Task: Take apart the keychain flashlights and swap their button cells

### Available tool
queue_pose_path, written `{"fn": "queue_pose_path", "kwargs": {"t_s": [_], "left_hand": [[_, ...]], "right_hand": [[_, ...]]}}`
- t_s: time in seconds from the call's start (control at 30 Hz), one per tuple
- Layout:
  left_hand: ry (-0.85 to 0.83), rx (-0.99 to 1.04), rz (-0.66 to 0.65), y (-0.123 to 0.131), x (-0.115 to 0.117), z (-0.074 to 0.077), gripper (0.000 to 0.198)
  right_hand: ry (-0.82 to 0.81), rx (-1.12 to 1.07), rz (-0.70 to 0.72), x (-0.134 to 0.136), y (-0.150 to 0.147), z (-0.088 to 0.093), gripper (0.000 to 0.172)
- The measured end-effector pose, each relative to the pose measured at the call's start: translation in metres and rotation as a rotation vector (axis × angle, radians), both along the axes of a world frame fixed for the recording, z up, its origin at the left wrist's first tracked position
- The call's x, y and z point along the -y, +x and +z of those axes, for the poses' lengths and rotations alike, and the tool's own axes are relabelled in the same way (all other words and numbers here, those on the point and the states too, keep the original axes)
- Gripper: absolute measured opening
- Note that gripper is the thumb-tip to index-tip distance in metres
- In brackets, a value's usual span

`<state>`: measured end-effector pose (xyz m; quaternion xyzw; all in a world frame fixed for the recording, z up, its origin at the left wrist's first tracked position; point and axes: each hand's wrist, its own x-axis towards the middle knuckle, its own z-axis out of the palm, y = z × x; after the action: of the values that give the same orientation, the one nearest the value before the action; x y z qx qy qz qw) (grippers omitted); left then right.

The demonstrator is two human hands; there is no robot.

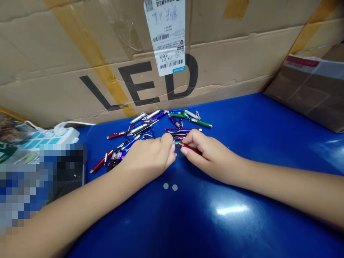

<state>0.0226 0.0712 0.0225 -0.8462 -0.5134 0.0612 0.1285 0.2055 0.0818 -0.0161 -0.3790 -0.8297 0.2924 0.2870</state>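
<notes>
My right hand (201,148) pinches a red pen-shaped light (191,148), whose red carabiner clip (177,138) points toward my other hand. My left hand (154,154) is closed at the clip's left side, its fingertips mostly hidden from view; what it grips there cannot be made out. Behind and left of the hands lie several small metal lights with clips: silver ones (139,129), a green one (202,123), a red one (100,163), and purple, blue and black ones.
A large cardboard box (228,61) stands along the back of the blue table (242,222). Another carton (309,93) is at the right. A white power strip (67,137) with cables and a dark object (70,172) lie at the left. Two grey dots (170,186) mark the tabletop.
</notes>
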Motion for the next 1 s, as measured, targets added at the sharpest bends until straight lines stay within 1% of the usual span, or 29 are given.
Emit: {"fn": "queue_pose_path", "kwargs": {"t_s": [0.1, 0.3, 0.4, 0.5, 0.6, 0.67, 0.73, 0.87, 1.0], "left_hand": [[-0.039, 0.006, 0.027, 0.001, 0.001, 0.000, 0.025], [-0.019, 0.020, 0.091, 0.007, 0.002, -0.002, 0.024], [-0.051, 0.032, 0.122, 0.011, 0.002, -0.002, 0.024], [-0.101, 0.057, 0.148, 0.013, 0.002, 0.000, 0.024], [-0.172, 0.110, 0.185, 0.014, 0.002, 0.001, 0.023], [-0.223, 0.184, 0.203, 0.013, 0.001, 0.001, 0.022], [-0.254, 0.292, 0.203, 0.012, 0.001, -0.001, 0.021], [-0.258, 0.522, 0.176, 0.010, 0.003, -0.008, 0.022], [-0.287, 0.698, 0.161, 0.011, 0.005, -0.011, 0.021]], "right_hand": [[-0.012, -0.042, -0.007, 0.000, 0.000, 0.001, 0.009], [-0.093, -0.166, -0.009, -0.002, -0.002, 0.001, 0.010], [-0.160, -0.245, 0.008, -0.003, -0.004, -0.001, 0.011], [-0.177, -0.270, 0.003, -0.003, -0.005, -0.001, 0.012], [-0.155, -0.274, 0.006, -0.004, -0.005, -0.002, 0.012], [-0.125, -0.264, 0.009, -0.004, -0.004, -0.002, 0.011], [-0.071, -0.236, -0.003, -0.004, -0.003, -0.001, 0.010], [0.075, -0.147, -0.060, -0.004, -0.002, 0.000, 0.011], [0.176, -0.114, -0.069, -0.003, -0.002, 0.001, 0.008]]}}
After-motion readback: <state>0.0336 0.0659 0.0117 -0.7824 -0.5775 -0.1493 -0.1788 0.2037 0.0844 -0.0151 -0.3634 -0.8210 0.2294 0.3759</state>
